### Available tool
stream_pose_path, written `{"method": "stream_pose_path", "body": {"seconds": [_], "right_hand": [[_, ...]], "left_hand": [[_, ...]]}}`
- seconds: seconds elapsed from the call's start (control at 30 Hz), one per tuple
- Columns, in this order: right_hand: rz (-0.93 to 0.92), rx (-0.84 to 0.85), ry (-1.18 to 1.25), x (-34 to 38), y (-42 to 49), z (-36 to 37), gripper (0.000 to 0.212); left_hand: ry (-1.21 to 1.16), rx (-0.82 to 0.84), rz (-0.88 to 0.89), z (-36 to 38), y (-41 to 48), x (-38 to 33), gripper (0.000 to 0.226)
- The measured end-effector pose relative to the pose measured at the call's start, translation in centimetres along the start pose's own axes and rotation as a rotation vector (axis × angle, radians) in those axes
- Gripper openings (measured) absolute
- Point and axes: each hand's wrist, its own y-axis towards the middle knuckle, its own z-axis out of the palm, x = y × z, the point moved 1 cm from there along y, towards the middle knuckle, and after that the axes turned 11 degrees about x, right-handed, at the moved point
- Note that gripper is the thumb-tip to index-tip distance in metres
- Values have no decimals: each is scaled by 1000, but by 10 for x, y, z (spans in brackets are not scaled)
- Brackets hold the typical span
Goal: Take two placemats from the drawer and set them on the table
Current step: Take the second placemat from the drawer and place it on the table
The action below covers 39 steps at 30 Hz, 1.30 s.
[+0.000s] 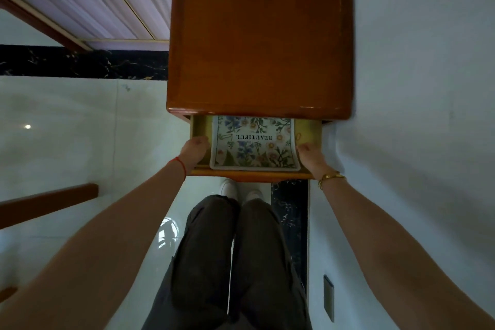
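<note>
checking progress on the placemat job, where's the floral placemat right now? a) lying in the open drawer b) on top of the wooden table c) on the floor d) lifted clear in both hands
a: the floral placemat lies flat in the open drawer, with the left hand and right hand at its two side edges.

The far part of the drawer (pixel 199 126) sits under the table (pixel 258 45) top, so I can't see the placemat (pixel 254 142) past its far edge, nor count how many lie stacked. My left hand (pixel 194 150) and right hand (pixel 310 154) curl downward, fingertips hidden.
</note>
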Motion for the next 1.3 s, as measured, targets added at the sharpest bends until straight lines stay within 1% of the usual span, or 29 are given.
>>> {"method": "stream_pose_path", "body": {"seconds": [0.07,0.17,0.23,0.33,0.43,0.5,0.63,0.77,0.87,0.97,1.13,1.3], "right_hand": [[40,29,-65,-7,26,5,38],[69,68,-91,-15,46,12,37],[81,78,-76,-21,62,17,41],[86,93,-17,-27,78,22,41],[87,70,8,-31,90,23,40],[100,34,-2,-33,96,21,37],[125,-5,36,-34,97,18,34],[87,-54,118,-27,78,16,31],[50,-112,178,-19,51,16,36],[17,-118,154,-14,16,19,37],[5,-92,128,-16,-53,22,35],[5,-69,119,-31,-113,26,32]], "left_hand": [[8,32,-16,10,23,2,25],[39,36,-29,19,45,5,42],[57,40,-49,24,60,7,49],[22,49,-95,28,76,12,54],[-5,63,-122,30,85,13,60],[36,60,-144,26,87,15,64],[45,52,-152,14,99,30,59],[131,4,-76,14,67,15,51],[98,-32,-19,9,41,8,43],[32,-79,5,6,14,8,40],[-69,-102,-7,7,-51,14,40],[-191,-125,-36,5,-105,41,47]]}}
